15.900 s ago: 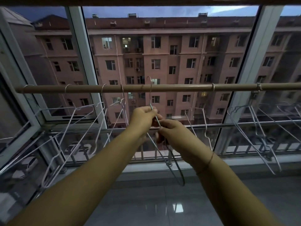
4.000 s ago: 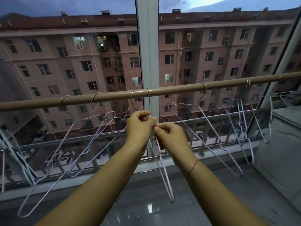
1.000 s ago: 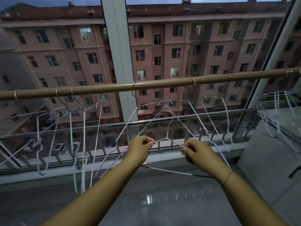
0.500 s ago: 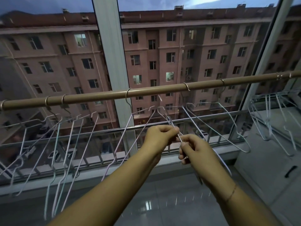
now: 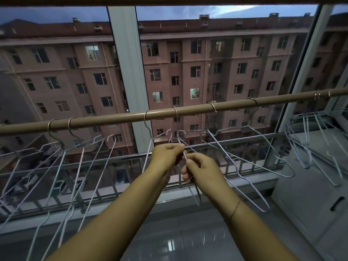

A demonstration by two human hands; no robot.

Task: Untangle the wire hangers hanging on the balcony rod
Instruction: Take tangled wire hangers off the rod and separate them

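A brown balcony rod (image 5: 197,110) crosses the view, rising toward the right. Several pale wire hangers hang from it. One thin wire hanger (image 5: 194,193) hangs by its hook at the rod's middle and both hands hold it just below the neck. My left hand (image 5: 166,154) pinches its wire from the left. My right hand (image 5: 201,168) grips the same wire from the right, thumb on top. Two hangers (image 5: 243,178) slant down to the right of my hands. A group of hangers (image 5: 62,166) hangs to the left, their wires crossing.
A metal railing (image 5: 244,140) and window glass stand right behind the rod, with a white window post (image 5: 130,81) at centre. More hangers (image 5: 308,147) cluster at the far right above a white cabinet (image 5: 310,204). A glossy tiled floor (image 5: 178,242) lies below.
Over the last second my hands rose and came together on one hanger, which turned from spread flat to hanging edge-on below the rod. The view shifted slightly left.
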